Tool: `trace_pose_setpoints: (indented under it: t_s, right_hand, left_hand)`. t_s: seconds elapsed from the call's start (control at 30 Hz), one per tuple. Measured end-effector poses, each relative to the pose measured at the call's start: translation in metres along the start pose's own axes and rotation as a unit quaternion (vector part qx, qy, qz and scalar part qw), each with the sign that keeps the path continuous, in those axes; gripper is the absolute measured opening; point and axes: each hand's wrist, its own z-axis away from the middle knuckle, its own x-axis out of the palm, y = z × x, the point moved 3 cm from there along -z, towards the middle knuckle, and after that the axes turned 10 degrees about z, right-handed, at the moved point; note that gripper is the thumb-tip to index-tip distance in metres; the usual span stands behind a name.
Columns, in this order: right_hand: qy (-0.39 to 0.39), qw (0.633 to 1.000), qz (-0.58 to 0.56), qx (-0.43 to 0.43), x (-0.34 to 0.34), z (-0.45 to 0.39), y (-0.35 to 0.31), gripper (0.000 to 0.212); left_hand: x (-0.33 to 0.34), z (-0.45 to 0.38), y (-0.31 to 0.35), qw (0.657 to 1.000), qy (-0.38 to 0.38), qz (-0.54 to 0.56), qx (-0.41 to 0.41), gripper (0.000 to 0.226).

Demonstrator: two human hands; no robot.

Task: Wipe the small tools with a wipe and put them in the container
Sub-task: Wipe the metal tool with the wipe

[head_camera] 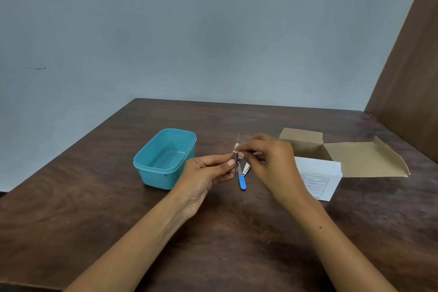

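My left hand (208, 169) pinches the lower end of a thin metal tool (237, 138), which stands nearly upright above the table. My right hand (265, 156) presses a small white wipe (236, 149) against the tool's middle. Beneath my hands, a file with a blue handle (242, 181) lies on the table, and a small silver tool (246, 168) lies beside it, partly hidden by my fingers. The teal plastic container (151, 168) stands open to the left of my hands, with nothing visible inside it.
An open cardboard box (331, 161) with a white printed front and a spread flap sits to the right of my hands. The dark wooden table (94, 197) meets a grey wall behind and a brown panel (407, 78) at the right.
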Motion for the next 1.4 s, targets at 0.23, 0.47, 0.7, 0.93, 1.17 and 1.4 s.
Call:
trace_pose_setpoints:
  t_s: [0.23, 0.47, 0.7, 0.93, 1.17, 1.4]
  right_hand:
    - [0.030, 0.999, -0.008, 0.006, -0.002, 0.001, -0.003, 0.019]
    - [0.004, 1.000, -0.025, 0.011, -0.010, -0.002, -0.007, 0.015]
    - [0.121, 0.992, 0.013, 0.020, -0.013, -0.002, 0.001, 0.018]
    - [0.093, 0.995, 0.040, 0.017, -0.010, 0.000, -0.002, 0.019]
    - [0.032, 0.999, -0.015, -0.023, -0.002, 0.004, -0.013, 0.014]
    - [0.057, 0.998, -0.021, -0.015, 0.001, 0.005, -0.013, 0.014]
  left_hand:
    - [0.001, 0.000, 0.003, 1.000, -0.006, -0.003, 0.004, 0.018]
    - [0.000, 0.001, 0.006, 1.000, -0.002, -0.020, 0.010, 0.016]
    - [0.006, 0.006, 0.009, 0.996, -0.038, -0.075, 0.017, 0.019]
    - [0.004, 0.005, 0.010, 0.992, -0.018, -0.116, 0.050, 0.021]
    - [-0.003, 0.000, 0.013, 0.988, -0.004, -0.118, 0.095, 0.020]
    - [-0.004, -0.001, 0.013, 0.978, -0.008, -0.147, 0.145, 0.022]
